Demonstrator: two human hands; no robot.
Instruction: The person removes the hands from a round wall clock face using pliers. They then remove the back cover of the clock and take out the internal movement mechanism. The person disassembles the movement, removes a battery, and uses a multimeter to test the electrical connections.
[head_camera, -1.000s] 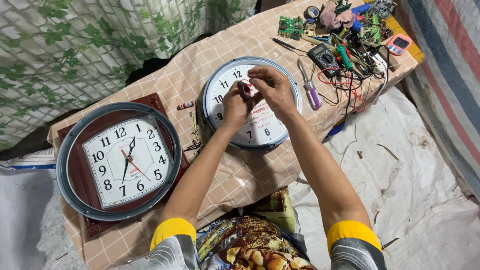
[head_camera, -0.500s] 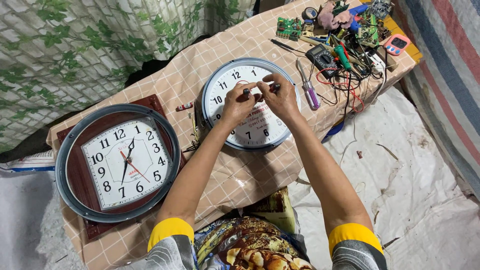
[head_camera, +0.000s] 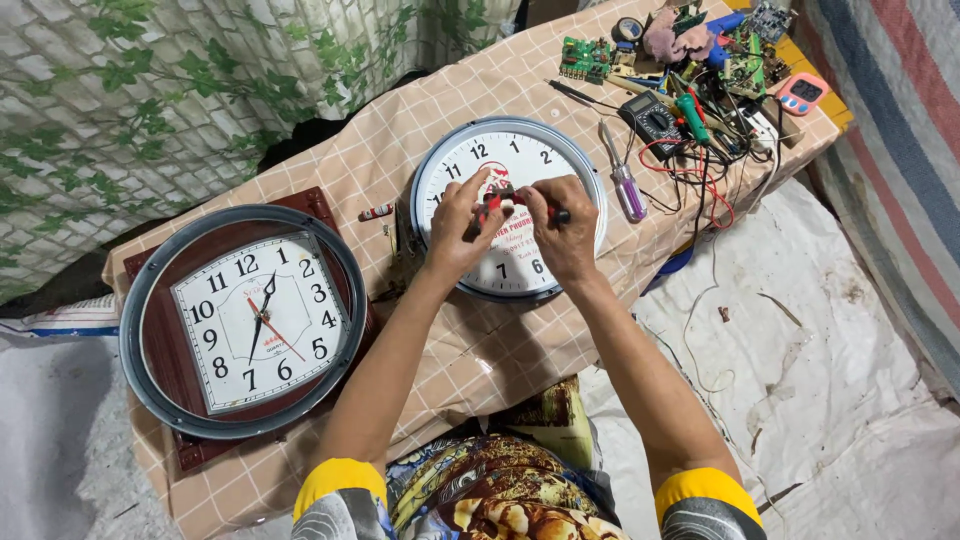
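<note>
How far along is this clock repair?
Done: the white clock lies face-up on the table, tools laid out beside it. In hand: both hands, left hand and right hand, hold a small red-and-black tool over its centre. Left: its hands seem missing; the square clock sits untouched.

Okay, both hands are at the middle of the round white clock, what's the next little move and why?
Probably lower the red-handled tool onto the centre of the round white clock. The left hand and right hand pinch it right above the dial's middle, and no hands show on that face.
</note>
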